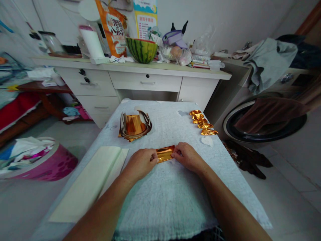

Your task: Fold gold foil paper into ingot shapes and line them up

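Note:
A strip of shiny gold foil paper [165,154] lies near the middle of the cloth-covered table [175,194], with creases along its length. At its left end my left hand [143,161] pinches the edge between thumb and fingers. My right hand [188,155] grips the opposite end in the same way. Beyond the right hand, several folded gold foil pieces [204,124] lie in a slanting row. Farther back on the left is a stack of gold foil sheets [134,125], curled up at the sides.
A pale folded paper pad [87,184] lies along the table's left side. Behind stands a white desk [150,80] bearing a cut watermelon [141,50] and an orange snack bag [114,30]. A pink bin [52,164] is at left, a washing machine [263,115] at right.

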Tool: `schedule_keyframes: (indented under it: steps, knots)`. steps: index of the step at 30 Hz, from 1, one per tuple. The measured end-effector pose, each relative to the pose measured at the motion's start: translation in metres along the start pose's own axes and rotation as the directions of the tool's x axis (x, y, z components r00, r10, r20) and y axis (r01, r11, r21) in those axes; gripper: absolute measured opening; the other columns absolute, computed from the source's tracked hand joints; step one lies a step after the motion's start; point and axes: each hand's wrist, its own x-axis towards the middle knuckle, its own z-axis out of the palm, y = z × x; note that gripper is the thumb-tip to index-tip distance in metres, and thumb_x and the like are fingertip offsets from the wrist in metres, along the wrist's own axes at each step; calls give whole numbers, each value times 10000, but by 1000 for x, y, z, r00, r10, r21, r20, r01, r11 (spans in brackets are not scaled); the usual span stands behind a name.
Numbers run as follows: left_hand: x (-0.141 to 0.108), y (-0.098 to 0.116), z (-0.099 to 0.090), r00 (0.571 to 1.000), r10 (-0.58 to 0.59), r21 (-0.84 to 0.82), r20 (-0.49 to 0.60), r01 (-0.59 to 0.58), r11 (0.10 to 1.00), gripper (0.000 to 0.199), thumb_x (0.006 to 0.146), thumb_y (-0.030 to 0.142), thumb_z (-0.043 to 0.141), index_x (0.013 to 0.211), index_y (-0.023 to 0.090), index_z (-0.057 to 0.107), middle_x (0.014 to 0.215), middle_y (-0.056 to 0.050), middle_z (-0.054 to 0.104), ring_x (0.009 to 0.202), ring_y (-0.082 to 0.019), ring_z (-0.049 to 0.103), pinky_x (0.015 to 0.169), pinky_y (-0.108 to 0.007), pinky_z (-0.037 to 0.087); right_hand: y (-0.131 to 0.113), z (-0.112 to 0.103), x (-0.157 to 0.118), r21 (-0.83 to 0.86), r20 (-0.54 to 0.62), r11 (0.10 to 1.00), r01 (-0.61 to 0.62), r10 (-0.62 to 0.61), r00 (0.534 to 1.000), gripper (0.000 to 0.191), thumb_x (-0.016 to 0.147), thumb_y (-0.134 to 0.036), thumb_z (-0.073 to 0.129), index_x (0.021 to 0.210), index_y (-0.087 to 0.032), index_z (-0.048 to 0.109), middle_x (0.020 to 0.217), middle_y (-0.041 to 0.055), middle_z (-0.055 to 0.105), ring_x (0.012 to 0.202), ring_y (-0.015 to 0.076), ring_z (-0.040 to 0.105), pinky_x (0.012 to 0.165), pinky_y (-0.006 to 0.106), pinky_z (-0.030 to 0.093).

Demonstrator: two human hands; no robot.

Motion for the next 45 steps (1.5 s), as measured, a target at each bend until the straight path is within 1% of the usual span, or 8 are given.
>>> schedule_keyframes:
  steps: [6, 11, 21, 38, 41, 43, 45]
  knots:
    - [-2, 4, 0, 1000, -14, 53, -8, 14, 998, 136, 829, 281, 506, 752, 203, 586, 795, -16, 670, 724, -161, 581, 611, -251, 322, -3, 0, 0, -28, -1, 999, -21, 21, 1000, 74, 803, -189, 636, 734, -164, 625, 764, 25, 602, 756, 154, 525, 704, 263, 365]
    - [-2, 3, 1, 999, -31, 81, -22, 33, 996, 134, 831, 288, 507, 756, 207, 582, 787, -22, 669, 714, -169, 582, 610, -263, 310, -4, 1, -1, -49, -7, 999, -13, 12, 1000, 83, 811, -184, 613, 730, -165, 617, 768, 30, 596, 755, 157, 519, 696, 265, 360]
    - [0, -1, 4, 999, -41, 78, -18, 43, 996, 131, 826, 310, 541, 756, 211, 592, 778, -9, 671, 724, -156, 585, 619, -252, 304, 0, 7, 0, -73, -27, 997, -22, 20, 999, 74, 789, -194, 638, 733, -161, 603, 776, 27, 594, 758, 151, 512, 709, 256, 350]
    - [-3, 0, 4, 999, -34, 96, -14, 36, 995, 103, 834, 297, 530, 775, 217, 555, 773, -7, 652, 712, -156, 579, 613, -252, 299, -4, 6, -3, -139, -18, 990, -9, 7, 1000, 93, 814, -207, 618, 739, -170, 578, 785, 29, 590, 772, 158, 510, 720, 263, 341]
    - [-4, 2, 3, 999, -40, 93, -14, 41, 995, 74, 828, 293, 539, 806, 223, 528, 769, -1, 637, 706, -155, 573, 610, -249, 299, -2, 9, -3, -115, -49, 993, -15, 9, 999, 84, 796, -201, 637, 789, -175, 557, 816, 26, 585, 782, 159, 509, 732, 265, 352]
    - [-4, 3, 3, 999, -35, 100, -13, 37, 994, 73, 831, 289, 533, 807, 222, 512, 770, 1, 628, 703, -154, 567, 604, -248, 296, -2, 10, -4, -82, -88, 996, -30, 23, 996, 131, 777, -186, 651, 839, -176, 536, 853, 27, 578, 789, 158, 506, 735, 264, 363]
    - [-4, 3, 2, 1000, -25, 112, -9, 26, 993, 81, 827, 278, 533, 785, 216, 502, 783, -3, 624, 710, -154, 563, 606, -249, 299, -2, 10, -5, -66, -113, 997, -41, 33, 993, 153, 772, -173, 655, 850, -177, 524, 870, 28, 566, 797, 159, 502, 736, 265, 368]
